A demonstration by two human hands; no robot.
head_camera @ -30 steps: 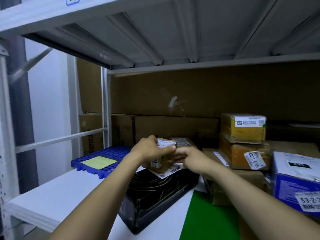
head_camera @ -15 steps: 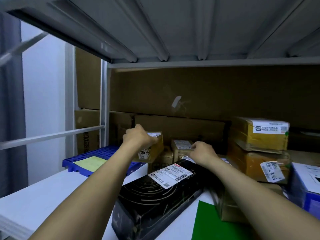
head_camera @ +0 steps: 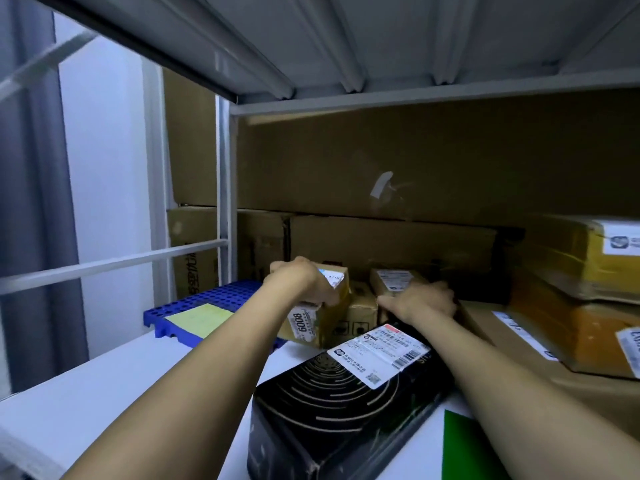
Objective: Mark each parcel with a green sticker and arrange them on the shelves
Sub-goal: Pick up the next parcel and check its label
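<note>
My left hand (head_camera: 304, 284) grips a small brown cardboard parcel (head_camera: 318, 320) from above; its white label reads 6008, and it sits at the back of the shelf by the blue pallet. My right hand (head_camera: 424, 301) lies with curled fingers on another small brown parcel (head_camera: 393, 282) that has a white label on top. Between the two stands a third small carton (head_camera: 362, 313). In front lies a long black box (head_camera: 332, 410) with a white shipping label. A green sheet (head_camera: 460, 452) lies on the white shelf board (head_camera: 121, 393) at the lower right.
A blue perforated pallet (head_camera: 207, 299) carrying a yellow note sits at the back left. Large cardboard boxes (head_camera: 398, 244) line the back. Yellow and orange parcels (head_camera: 581, 292) are stacked at the right on a flat carton. A metal shelf (head_camera: 381, 46) hangs close overhead.
Both hands have reached deeper into the shelf. The left hand carried its labelled parcel off the black box to the back left, and the right hand moved onto the parcel behind.
</note>
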